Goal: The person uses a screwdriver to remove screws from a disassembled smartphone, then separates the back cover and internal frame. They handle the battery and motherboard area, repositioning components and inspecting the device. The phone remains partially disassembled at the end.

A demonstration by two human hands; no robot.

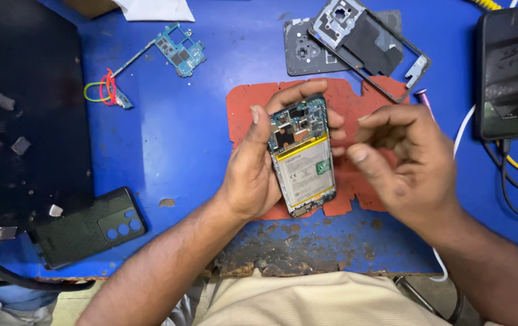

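Over the red mat (247, 111) on the blue tabletop (198, 145), the left hand (259, 166) keeps its grip wrapped around one opened phone (302, 158), back cover off, board and battery showing. The right hand (406, 160) hovers just beside it, fingertips (358, 154) pinched together; whether they hold some tiny part, I cannot tell. Judging by this, internal work on the phone is under way, and the next move likely calls for fine fingertip precision. Around it lie one loose circuit board (180, 49), one detached frame (370, 45), one dark case (90, 226), and one other phone (509, 69) on a cable.
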